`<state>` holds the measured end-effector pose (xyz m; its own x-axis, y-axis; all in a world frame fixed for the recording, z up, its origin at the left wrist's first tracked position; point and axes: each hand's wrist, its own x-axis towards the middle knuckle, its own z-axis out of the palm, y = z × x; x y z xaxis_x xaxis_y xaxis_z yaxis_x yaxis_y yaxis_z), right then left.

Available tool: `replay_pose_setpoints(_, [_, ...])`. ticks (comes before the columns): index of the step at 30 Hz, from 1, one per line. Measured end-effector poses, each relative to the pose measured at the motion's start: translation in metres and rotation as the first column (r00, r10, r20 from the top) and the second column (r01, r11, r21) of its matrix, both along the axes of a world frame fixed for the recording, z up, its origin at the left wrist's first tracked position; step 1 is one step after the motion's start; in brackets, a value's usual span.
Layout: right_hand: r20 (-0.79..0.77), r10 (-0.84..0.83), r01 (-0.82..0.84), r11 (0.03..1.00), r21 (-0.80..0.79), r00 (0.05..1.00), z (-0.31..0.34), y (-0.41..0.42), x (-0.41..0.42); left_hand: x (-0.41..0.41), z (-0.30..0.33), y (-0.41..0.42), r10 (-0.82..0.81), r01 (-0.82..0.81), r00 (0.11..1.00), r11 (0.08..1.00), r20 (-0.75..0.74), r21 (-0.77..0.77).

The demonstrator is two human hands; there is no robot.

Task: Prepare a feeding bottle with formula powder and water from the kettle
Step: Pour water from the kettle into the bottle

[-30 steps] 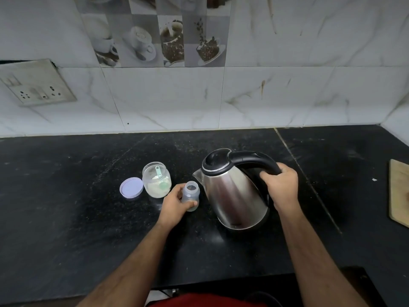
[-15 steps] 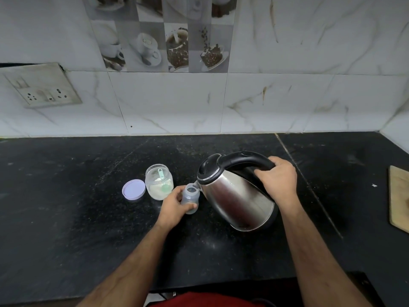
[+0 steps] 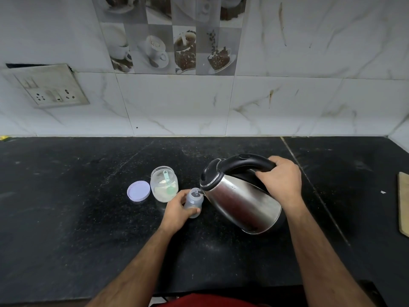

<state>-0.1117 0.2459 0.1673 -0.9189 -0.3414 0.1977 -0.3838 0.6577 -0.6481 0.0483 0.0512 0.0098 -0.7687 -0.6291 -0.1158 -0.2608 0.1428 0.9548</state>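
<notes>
Head view shows us both hands at work over the black tabletop [image 3: 66, 218]. Our right hand [image 3: 280, 180] is wrapped tight round the black handle of the steel kettle [image 3: 241, 202], fingers curled fully over it, and the kettle is tipped to the left with its base lifted off the tabletop. Our left hand [image 3: 177, 209] is clamped on the small bottle [image 3: 193, 201], thumb across its front and fingers behind, holding it upright on the tabletop. The kettle's spout sits right at the bottle's open mouth, just above it; we cannot tell whether water is running. The bottle lies between our two hands, close beside the kettle's body. Just to the left of the bottle stands an open jar [image 3: 164, 185] of pale powder with a green scoop [image 3: 166, 176] inside it. Beside the jar, further left, its lilac lid [image 3: 138, 190] lies flat on the tabletop.
</notes>
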Motion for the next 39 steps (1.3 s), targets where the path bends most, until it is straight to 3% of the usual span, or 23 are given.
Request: replay_pose_setpoints(39, [-0.061, 0.0, -0.002, 0.999, -0.038, 0.998, 0.034, -0.001, 0.003, 0.0, -0.013, -0.011, 0.018, -0.016, 0.999, 0.997, -0.038, 0.069])
